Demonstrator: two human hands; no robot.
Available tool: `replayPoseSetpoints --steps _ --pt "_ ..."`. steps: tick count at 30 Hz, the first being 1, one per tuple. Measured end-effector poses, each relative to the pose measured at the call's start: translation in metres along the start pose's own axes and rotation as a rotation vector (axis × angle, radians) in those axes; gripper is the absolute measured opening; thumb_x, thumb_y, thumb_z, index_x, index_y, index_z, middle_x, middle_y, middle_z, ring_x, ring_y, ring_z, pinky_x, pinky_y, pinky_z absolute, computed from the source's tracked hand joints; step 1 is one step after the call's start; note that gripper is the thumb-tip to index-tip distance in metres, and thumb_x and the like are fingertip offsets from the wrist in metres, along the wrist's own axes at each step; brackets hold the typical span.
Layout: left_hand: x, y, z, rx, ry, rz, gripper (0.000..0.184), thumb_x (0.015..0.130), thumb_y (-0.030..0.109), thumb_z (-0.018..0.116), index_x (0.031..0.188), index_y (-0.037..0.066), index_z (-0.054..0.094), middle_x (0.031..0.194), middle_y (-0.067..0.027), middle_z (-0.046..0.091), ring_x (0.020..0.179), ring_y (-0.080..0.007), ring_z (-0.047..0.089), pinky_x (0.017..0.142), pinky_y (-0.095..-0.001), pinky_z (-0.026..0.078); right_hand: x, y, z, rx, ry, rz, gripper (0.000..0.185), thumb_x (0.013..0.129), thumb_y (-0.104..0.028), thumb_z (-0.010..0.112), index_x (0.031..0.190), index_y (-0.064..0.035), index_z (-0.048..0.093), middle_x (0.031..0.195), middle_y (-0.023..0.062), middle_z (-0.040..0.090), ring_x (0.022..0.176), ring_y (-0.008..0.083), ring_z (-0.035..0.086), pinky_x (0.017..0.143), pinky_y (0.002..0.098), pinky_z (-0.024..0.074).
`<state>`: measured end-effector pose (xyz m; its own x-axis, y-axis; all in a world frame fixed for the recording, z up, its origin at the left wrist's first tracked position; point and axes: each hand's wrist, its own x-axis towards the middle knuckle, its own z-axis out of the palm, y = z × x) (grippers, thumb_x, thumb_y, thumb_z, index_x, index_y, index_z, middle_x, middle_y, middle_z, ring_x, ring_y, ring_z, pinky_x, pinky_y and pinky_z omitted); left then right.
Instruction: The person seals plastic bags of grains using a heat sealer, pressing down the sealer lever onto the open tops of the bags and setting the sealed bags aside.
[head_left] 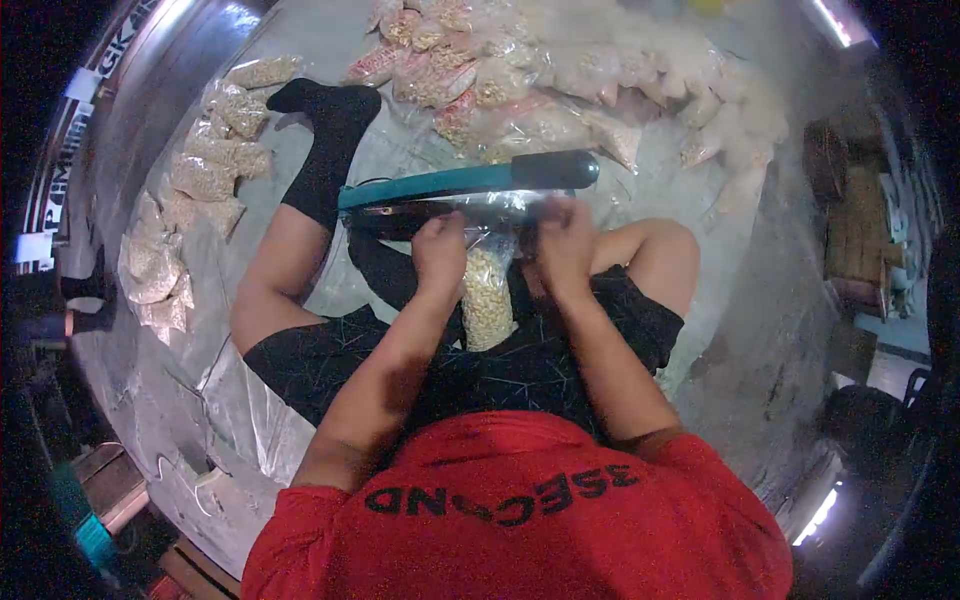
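Fingers of the left hand are curled tightly closed at the left upper edge of a clear plastic bag, seeming to pinch the film. The right hand is bent in at the opposite upper edge; motion blur softens its fingertips, so how firmly they close I cannot tell. The bag hangs between the hands, its upper film glossy and creased, its lower part a plump column of small, pale, rounded kernels, probably peanuts, over the lap. Just beyond the hands lies a long bar-type sealer, its slim, slightly arched teal arm ending in a smooth black grip on the right. Black patterned shorts lie beneath the forearms. Crinkled, shiny filled bags sit in a curved row at left and a heap ahead, on a wrinkled grey sheet.
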<state>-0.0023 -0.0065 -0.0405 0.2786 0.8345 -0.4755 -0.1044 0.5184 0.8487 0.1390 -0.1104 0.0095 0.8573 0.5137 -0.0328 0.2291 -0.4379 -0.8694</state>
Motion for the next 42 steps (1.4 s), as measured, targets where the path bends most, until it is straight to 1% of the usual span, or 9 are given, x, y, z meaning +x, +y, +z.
replayPoseSetpoints --steps 3,4,6,9,22,28,34,37,42 --pt "-0.005 0.012 -0.001 0.154 0.026 -0.011 0.023 0.099 0.020 0.062 0.097 -0.003 0.069 0.084 -0.0063 0.068 0.075 -0.0137 0.060 0.069 -0.0307 0.049 -0.003 -0.022 -0.028 0.051 0.316 -0.227 0.034 0.099 -0.037 0.062 0.117 -0.0086 0.061 0.118 0.0198 0.062 0.109 0.0357 0.058 0.097 0.0429 0.0451" --pt "-0.006 0.016 0.000 0.327 0.049 -0.021 0.024 0.099 0.020 0.062 0.097 -0.003 0.069 0.084 -0.0063 0.068 0.075 -0.0135 0.059 0.069 -0.0307 0.048 0.000 -0.045 -0.038 0.043 0.312 -0.226 0.034 0.099 -0.037 0.062 0.117 -0.0086 0.061 0.118 0.0198 0.062 0.109 0.0357 0.058 0.097 0.0429 0.0451" --pt "0.000 0.000 -0.002 0.184 0.036 -0.020 0.023 0.098 0.020 0.062 0.096 -0.002 0.070 0.083 -0.0063 0.068 0.075 -0.0134 0.059 0.069 -0.0304 0.048 0.012 -0.083 -0.054 -0.105 0.333 -0.823 0.035 0.096 -0.037 0.064 0.119 -0.0101 0.063 0.124 0.0161 0.062 0.120 0.0330 0.054 0.105 0.0460 0.0370" --pt "0.005 -0.007 -0.003 0.079 0.033 -0.007 0.023 0.098 0.019 0.062 0.095 -0.002 0.071 0.082 -0.0063 0.067 0.075 -0.0134 0.058 0.069 -0.0300 0.047 0.030 -0.093 -0.043 -0.457 0.148 -0.919 0.036 0.094 -0.037 0.066 0.119 -0.0107 0.066 0.127 0.0119 0.064 0.123 0.0333 0.054 0.106 0.0521 0.0347" --pt "-0.007 0.008 0.000 0.296 0.107 0.102 0.025 0.098 0.019 0.061 0.100 -0.004 0.071 0.086 -0.0064 0.070 0.079 -0.0113 0.059 0.073 -0.0297 0.048 0.042 -0.023 0.000 -0.594 -0.117 -0.644 0.030 0.095 -0.026 0.059 0.120 -0.0099 0.067 0.118 0.0116 0.066 0.118 0.0366 0.056 0.102 0.0520 0.0389" --pt "-0.012 0.006 -0.001 0.233 0.112 -0.006 0.023 0.098 0.017 0.061 0.101 -0.003 0.070 0.086 -0.0049 0.069 0.081 -0.0127 0.059 0.077 -0.0303 0.049 0.047 -0.020 0.009 -0.671 -0.156 -0.588 0.028 0.094 -0.024 0.058 0.115 -0.0064 0.066 0.114 0.0154 0.065 0.120 0.0392 0.053 0.103 0.0544 0.0391" --pt "-0.016 0.036 0.005 0.259 0.089 -0.126 0.020 0.101 0.014 0.058 0.099 -0.001 0.070 0.090 -0.0030 0.070 0.083 -0.0089 0.059 0.078 -0.0283 0.050 0.052 -0.006 0.012 -0.692 -0.211 -0.584 0.030 0.098 -0.028 0.051 0.114 -0.0064 0.065 0.120 0.0192 0.061 0.124 0.0464 0.048 0.108 0.0565 0.0364" --pt "-0.016 0.035 0.006 0.056 0.033 -0.189 0.023 0.104 0.017 0.056 0.103 -0.001 0.069 0.092 -0.0018 0.070 0.084 -0.0081 0.059 0.078 -0.0265 0.050 0.051 -0.007 0.014 -0.714 -0.209 -0.577 0.035 0.100 -0.032 0.046 0.116 -0.0058 0.064 0.122 0.0204 0.060 0.125 0.0481 0.047 0.109 0.0580 0.0347" --pt "-0.013 0.035 0.003 0.070 0.015 -0.184 0.021 0.104 0.014 0.056 0.105 -0.001 0.069 0.097 -0.0025 0.070 0.088 -0.0088 0.060 0.081 -0.0266 0.050 0.052 -0.005 0.016 -0.719 -0.213 -0.560 0.040 0.102 -0.035 0.041 0.115 -0.0053 0.064 0.122 0.0203 0.060 0.126 0.0473 0.047 0.109 0.0587 0.0327"
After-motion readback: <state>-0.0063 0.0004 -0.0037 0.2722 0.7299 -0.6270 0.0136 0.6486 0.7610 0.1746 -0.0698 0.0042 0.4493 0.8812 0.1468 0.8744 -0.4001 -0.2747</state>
